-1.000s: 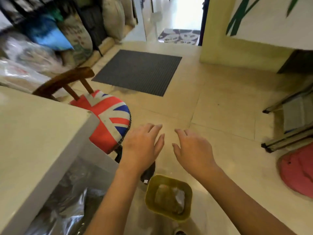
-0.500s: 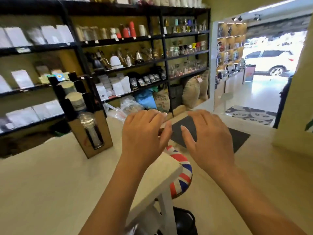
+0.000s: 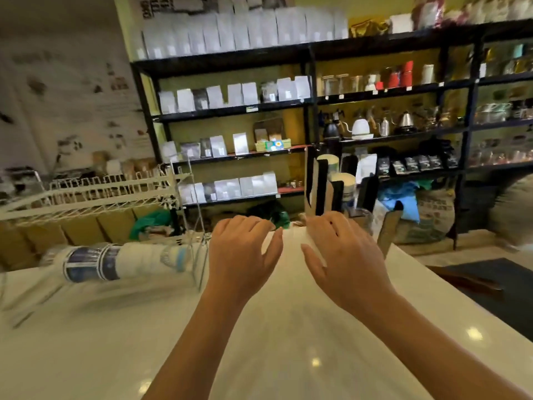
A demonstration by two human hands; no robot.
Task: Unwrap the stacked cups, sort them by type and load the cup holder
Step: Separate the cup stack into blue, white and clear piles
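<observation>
A long stack of wrapped paper cups (image 3: 121, 262), white with blue bands, lies on its side on the white counter (image 3: 86, 342) at the left. The cardboard cup holder (image 3: 320, 186) stands upright at the counter's far edge, with cup stacks in its slots. My left hand (image 3: 240, 255) and my right hand (image 3: 343, 255) hover side by side above the counter's middle, fingers spread, holding nothing. My right hand partly covers the holder's base. The view is blurred by motion.
A white wire rack (image 3: 95, 194) stands at the back left of the counter, beside the wrapped stack. Dark shelves (image 3: 311, 102) with bags, kettles and jars fill the wall behind. A dark floor mat (image 3: 496, 281) lies to the right, below the counter's edge.
My view has swung up from the floor and left across the counter. The cup holder has shifted from left to centre. The wrapped cups and wire rack have come into view. Both hands stay empty.
</observation>
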